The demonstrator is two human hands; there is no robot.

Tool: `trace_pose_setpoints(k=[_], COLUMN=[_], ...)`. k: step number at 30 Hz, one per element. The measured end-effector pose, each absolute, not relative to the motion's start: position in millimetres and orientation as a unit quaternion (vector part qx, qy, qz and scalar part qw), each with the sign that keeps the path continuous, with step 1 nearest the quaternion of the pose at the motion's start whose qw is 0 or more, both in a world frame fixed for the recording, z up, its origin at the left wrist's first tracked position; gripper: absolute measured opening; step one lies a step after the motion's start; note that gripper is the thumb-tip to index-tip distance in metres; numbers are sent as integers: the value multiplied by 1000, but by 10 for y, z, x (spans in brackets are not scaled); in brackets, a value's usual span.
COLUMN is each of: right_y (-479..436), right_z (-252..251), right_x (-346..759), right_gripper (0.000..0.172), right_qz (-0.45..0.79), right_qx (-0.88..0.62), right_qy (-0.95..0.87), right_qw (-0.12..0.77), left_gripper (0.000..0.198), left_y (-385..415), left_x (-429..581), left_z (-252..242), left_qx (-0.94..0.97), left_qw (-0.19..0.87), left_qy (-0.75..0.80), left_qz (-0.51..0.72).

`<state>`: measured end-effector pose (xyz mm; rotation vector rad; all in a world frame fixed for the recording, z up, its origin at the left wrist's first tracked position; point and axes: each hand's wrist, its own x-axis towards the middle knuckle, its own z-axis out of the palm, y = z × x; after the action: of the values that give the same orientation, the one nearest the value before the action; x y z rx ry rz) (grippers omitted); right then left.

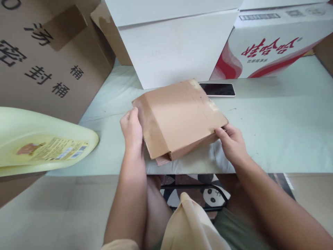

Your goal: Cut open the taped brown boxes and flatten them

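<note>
OK, brown carton [179, 119] is held at a tilt over the pale green surface [275, 132] near its front edge; can't tell if the underside touches. Left hand [131, 130] grips the left end, right hand [232, 143] pinches the near right corner, fingers [222, 133] closed on cardboard at both. Dark-screened phone [221, 89] lies just beyond the carton's far right side, white box [177, 48] behind, yellow container [47, 121] off to the left
</note>
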<state>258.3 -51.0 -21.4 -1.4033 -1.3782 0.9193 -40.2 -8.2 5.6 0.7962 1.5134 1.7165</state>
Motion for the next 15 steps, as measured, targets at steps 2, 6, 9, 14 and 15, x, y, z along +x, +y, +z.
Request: trace_pose_setpoints(k=[2, 6, 9, 14, 15], right_y=[-490, -456, -439, -433, -434], right_z=[-287, -349, -327, -286, -283], right_x=[2583, 2568, 2554, 2536, 2533], right_gripper=[42, 40, 38, 33, 32], right_qz=[409, 413, 409, 398, 397], right_qx=[-562, -557, -552, -559, -560], right_qy=[-515, -460, -453, -446, -445], right_qw=[502, 555, 568, 575, 575], left_gripper=[37, 33, 54, 60, 59], left_y=[-129, -239, -330, -377, -371], left_x=[-357, -325, -316, -244, -241], left_z=[138, 204, 184, 108, 93], left_qx=[308, 310, 321, 340, 338], left_qw=[350, 483, 592, 648, 643], left_qy=[582, 473, 424, 426, 431], left_qz=[667, 668, 605, 532, 535])
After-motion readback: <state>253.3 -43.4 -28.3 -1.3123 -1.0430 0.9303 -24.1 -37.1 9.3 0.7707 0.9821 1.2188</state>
